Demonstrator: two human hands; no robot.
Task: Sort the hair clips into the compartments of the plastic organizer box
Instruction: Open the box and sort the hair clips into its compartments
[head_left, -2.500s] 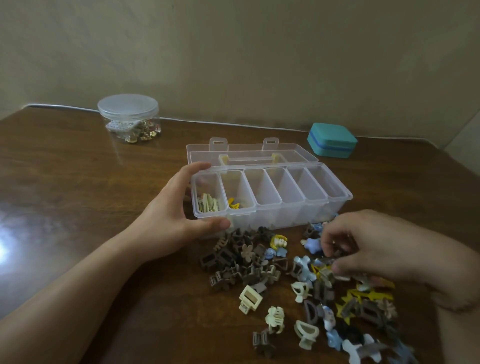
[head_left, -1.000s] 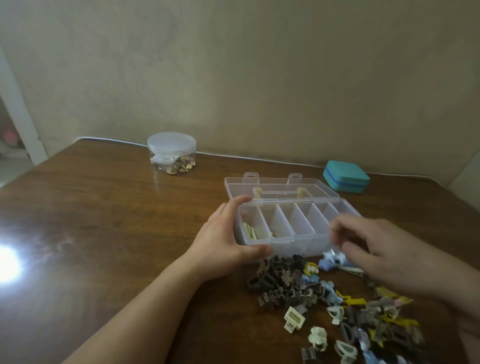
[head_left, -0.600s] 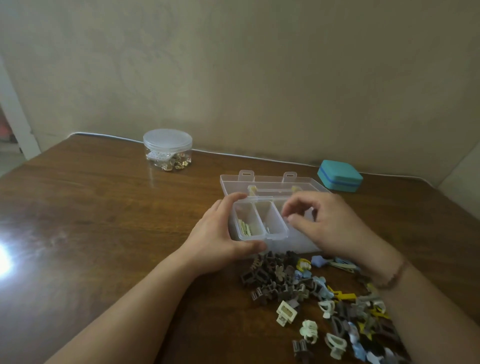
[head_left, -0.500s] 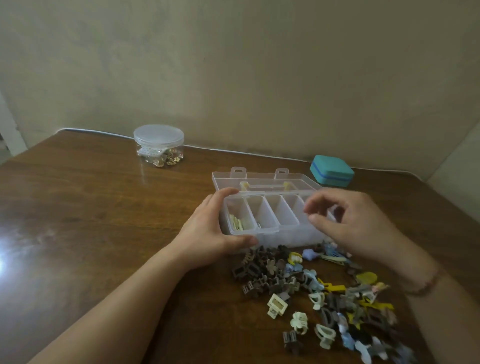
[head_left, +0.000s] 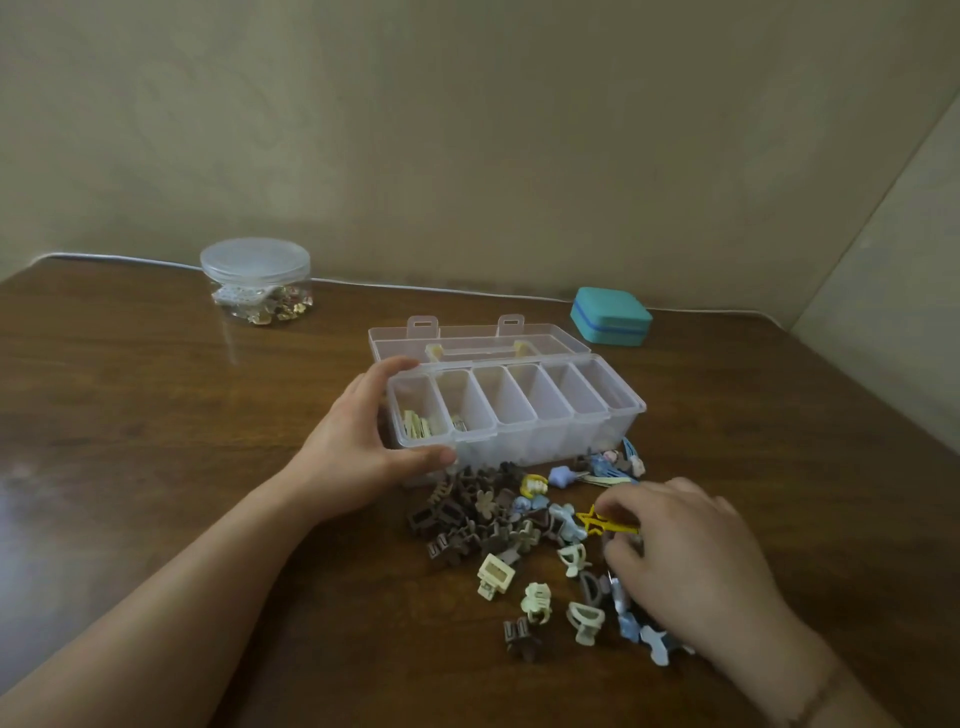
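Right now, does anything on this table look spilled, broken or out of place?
Nothing looks damaged. The hair clips lie in a loose heap on the table in front of the open organizer box, as expected mid-sort. The box sits slightly askew, steadied by the left hand.

No legible text or labels anywhere.

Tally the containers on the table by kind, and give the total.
Clear organizer box, open, six compartments: 1
Round clear jar with lid: 1
Teal case, closed: 1
Total: 3
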